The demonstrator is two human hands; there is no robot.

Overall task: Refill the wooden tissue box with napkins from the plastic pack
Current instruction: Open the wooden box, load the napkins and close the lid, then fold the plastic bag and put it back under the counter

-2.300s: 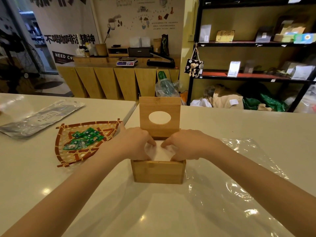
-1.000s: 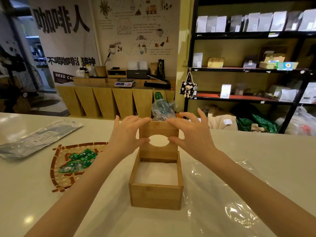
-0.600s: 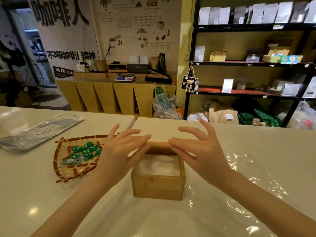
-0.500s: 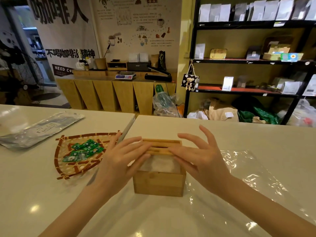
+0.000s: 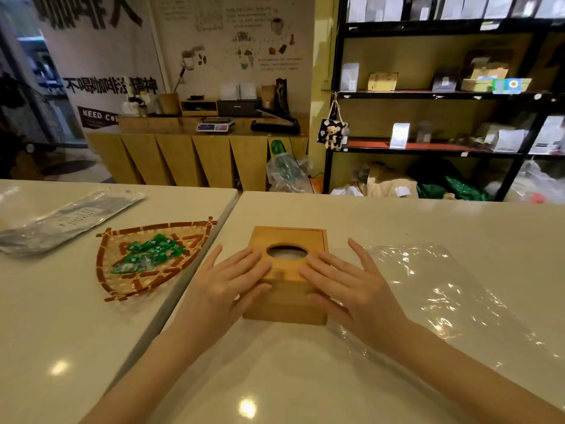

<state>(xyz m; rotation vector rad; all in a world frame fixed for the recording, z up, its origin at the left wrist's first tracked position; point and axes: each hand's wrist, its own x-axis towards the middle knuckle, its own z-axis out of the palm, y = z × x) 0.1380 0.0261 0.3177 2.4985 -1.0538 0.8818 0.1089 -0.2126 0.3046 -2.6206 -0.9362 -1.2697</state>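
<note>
— What's on the left table (image 5: pixel 61 301)?
— A woven tray (image 5: pixel 122 289) holding green packets (image 5: pixel 146 255), with a grey pouch (image 5: pixel 67 218) beyond it.
— And far off?
— A wooden counter (image 5: pixel 198 160) carrying a scale (image 5: pixel 214 127); black shelves (image 5: pixel 443 96) at right.

The square wooden tissue box (image 5: pixel 287 280) with a round hole in its lid sits in the middle of the frame on the pale smooth table (image 5: pixel 275 377). The left hand (image 5: pixel 227 284) lies flat on the lid's left side, the right hand (image 5: pixel 351 286) on its right. The clear plastic pack (image 5: pixel 443 301) lies flat to the right. The woven bamboo tray (image 5: pixel 146 258) of small green packets sits to the left.
</note>
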